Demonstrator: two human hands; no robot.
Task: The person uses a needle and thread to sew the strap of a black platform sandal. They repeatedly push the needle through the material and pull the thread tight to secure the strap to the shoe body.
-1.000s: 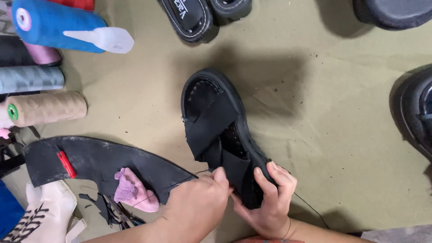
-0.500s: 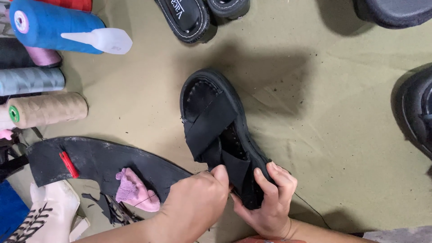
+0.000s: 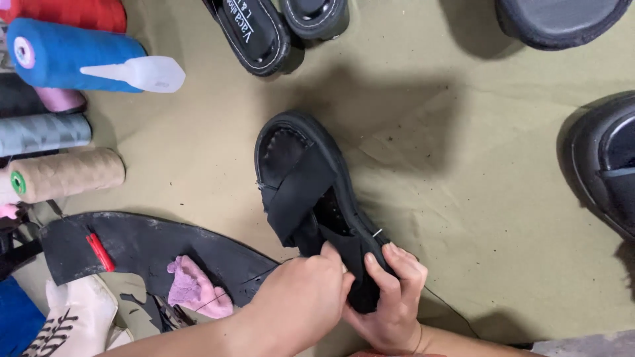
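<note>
A black platform sandal (image 3: 301, 175) with crossed straps lies on the olive cloth, toe pointing away from me. My right hand (image 3: 390, 301) grips its heel end from below and the side. My left hand (image 3: 301, 301) is closed against the sandal's inner strap near the heel, fingers pinched together; a needle tip (image 3: 377, 233) pokes out at the sole edge and a thin thread (image 3: 450, 307) trails off to the right. What the left fingers pinch is hidden.
Thread cones lie at the left: blue (image 3: 73, 56), grey (image 3: 43, 132), beige (image 3: 66, 175). A white squeeze bottle (image 3: 135, 73) rests on the blue cone. A black curved sheet (image 3: 152, 248) with a pink rag (image 3: 192, 284) lies lower left. Other black shoes (image 3: 258, 33) ring the top and right edges.
The sandal and both hands have shifted slightly; my left hand has drawn closer to the heel strap. The grip stays the same.
</note>
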